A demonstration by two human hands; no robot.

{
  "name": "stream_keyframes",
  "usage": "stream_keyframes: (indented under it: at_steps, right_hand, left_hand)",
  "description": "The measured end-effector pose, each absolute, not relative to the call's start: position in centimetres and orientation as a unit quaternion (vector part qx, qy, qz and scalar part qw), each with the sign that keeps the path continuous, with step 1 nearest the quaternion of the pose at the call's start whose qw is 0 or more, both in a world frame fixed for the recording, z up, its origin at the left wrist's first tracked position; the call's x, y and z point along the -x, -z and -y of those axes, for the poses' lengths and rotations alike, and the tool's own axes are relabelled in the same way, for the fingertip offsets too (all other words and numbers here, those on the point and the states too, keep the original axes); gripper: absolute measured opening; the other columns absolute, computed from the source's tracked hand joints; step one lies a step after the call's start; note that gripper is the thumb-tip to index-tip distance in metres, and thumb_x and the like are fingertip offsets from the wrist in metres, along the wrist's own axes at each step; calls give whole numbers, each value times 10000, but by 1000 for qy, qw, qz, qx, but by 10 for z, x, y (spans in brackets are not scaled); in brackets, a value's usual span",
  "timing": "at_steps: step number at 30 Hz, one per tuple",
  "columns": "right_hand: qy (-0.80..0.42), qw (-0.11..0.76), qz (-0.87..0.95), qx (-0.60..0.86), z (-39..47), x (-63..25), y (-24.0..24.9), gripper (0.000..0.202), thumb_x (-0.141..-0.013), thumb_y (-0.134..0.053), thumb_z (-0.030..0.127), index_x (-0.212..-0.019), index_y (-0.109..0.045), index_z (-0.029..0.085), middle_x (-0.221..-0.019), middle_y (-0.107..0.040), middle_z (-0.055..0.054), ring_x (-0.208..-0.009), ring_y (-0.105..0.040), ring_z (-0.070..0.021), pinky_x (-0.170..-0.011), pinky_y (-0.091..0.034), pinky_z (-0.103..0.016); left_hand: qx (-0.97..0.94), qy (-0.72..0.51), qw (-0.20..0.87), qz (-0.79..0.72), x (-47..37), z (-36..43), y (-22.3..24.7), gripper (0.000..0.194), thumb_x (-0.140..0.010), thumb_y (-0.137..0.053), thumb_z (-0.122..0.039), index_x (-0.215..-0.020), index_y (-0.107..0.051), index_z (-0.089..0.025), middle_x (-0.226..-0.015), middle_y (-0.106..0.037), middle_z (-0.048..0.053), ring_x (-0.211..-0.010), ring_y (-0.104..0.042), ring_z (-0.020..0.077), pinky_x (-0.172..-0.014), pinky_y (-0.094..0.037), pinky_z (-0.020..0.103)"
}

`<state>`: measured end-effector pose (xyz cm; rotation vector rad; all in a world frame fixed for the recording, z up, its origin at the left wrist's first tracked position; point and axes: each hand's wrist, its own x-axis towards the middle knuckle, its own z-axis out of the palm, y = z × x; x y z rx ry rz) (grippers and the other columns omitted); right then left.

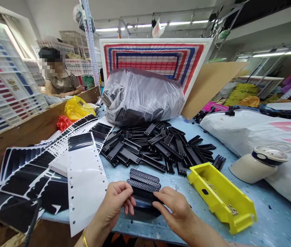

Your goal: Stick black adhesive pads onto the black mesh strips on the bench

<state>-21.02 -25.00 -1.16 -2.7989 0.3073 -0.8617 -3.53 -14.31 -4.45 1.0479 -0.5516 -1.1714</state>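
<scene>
Between my hands is a smooth, glossy black strip (145, 195) near the table's front edge. My left hand (117, 200) is closed in a pinch at the strip's left end, the other fingers curled below. My right hand (175, 207) grips the right end between thumb and fingers. Just beyond lie two black perforated strips (144, 175), side by side. Below the held strip is another dark, shiny surface, partly covered by my fingers. A heap of black slotted plastic pieces (155, 145) spreads behind. Sheets of black stickers (80, 141) on white backing lie to the left.
A yellow bin (222, 195) with small metal parts stands at right, beside a cream lidded cup (257, 164) and a large white sack (238, 132). A grey plastic bag (145, 96) sits behind the heap. Another person (60, 80) sits at far left.
</scene>
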Motion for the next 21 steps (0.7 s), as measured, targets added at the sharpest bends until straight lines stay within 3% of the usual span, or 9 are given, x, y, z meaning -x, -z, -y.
stream_keyframes:
  at_steps: [4, 6, 9, 11, 15, 21]
  right_hand:
    - [317, 77, -95, 941, 257, 209, 16, 250, -941, -459, 129, -909, -707, 146, -720, -659, -74, -650, -622, -187, -582, -505, -286]
    - [332, 88, -106, 933, 264, 213, 12, 235, -936, -476, 136, -881, -704, 153, -701, -649, -64, -629, -610, -178, -570, -493, -279]
    - [323, 159, -183, 915, 276, 226, 6, 179, -906, -556, 220, -848, -718, 171, -679, -651, -46, -605, -609, -170, -563, -489, -273]
    - [277, 249, -267, 889, 282, 234, 8, 184, -867, -593, 296, -842, -735, 181, -672, -667, -39, -593, -620, -174, -540, -487, -269]
    - [199, 385, -372, 821, 288, 235, 31, 284, -795, -583, 397, -799, -747, 165, -620, -670, -41, -568, -621, -193, -471, -456, -263]
    - [217, 360, -364, 831, 303, 213, 51, 336, -742, -579, 441, -771, -755, 156, -636, -691, -49, -555, -590, -187, -506, -448, -278]
  left_hand:
    - [-518, 504, 637, 266, 28, 147, 56, 436, -615, -734, -551, -633, -581, -144, -501, -619, 33, -338, -521, 109, -343, -292, 179]
    - [-580, 437, 626, 285, 20, 148, 64, 431, -609, -722, -541, -718, -650, -130, -470, -572, -4, -324, -469, 100, -350, -301, 200]
    - [-656, 268, 628, 322, 6, 149, 76, 428, -653, -675, -507, -850, -711, -129, -483, -532, -30, -392, -473, 113, -427, -376, 234]
    - [-683, 193, 602, 365, -2, 151, 84, 383, -695, -626, -458, -885, -722, -139, -579, -604, 7, -482, -539, 140, -502, -426, 254]
    - [-716, 178, 501, 452, -5, 164, 93, 376, -736, -534, -361, -972, -718, -132, -769, -704, 77, -556, -601, 170, -594, -457, 294]
    - [-721, 211, 430, 501, 1, 182, 87, 274, -754, -520, -293, -843, -728, -139, -599, -629, 43, -578, -570, 187, -596, -405, 283]
